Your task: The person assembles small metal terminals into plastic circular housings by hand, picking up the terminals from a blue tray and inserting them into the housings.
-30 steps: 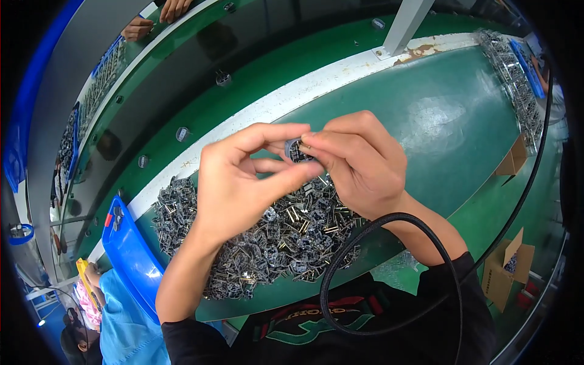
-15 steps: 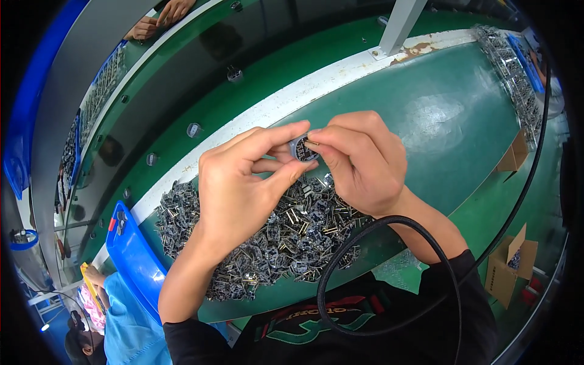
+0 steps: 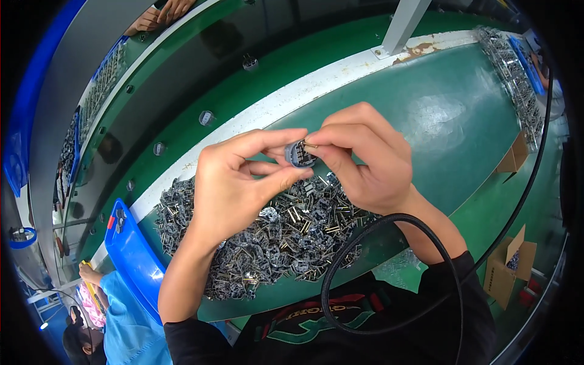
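My left hand (image 3: 226, 182) grips a small round grey plastic housing (image 3: 293, 157) by its rim, between thumb and fingers. Dark parts and metal contacts show on the housing's face, which is turned toward my right hand. My right hand (image 3: 376, 159) pinches a thin brass-coloured pin (image 3: 311, 145) between thumb and forefinger, at the housing's upper edge. Whether the pin is fixed in the housing I cannot tell. Below both hands, a heap of small dark electronic parts with brass pins (image 3: 267, 255) lies on the green table (image 3: 389, 128).
A blue bin (image 3: 135, 243) stands left of the heap. Beyond the white ledge (image 3: 274, 94), a green conveyor belt carries housings (image 3: 207, 117). A black cable (image 3: 331, 274) loops before my right forearm. Cartons (image 3: 510, 267) stand at right; other people work at far left and top.
The housing has tipped in my left fingers, so its side shows more. My right hand stays pinched at it. Housings on the belt have shifted up and to the right.
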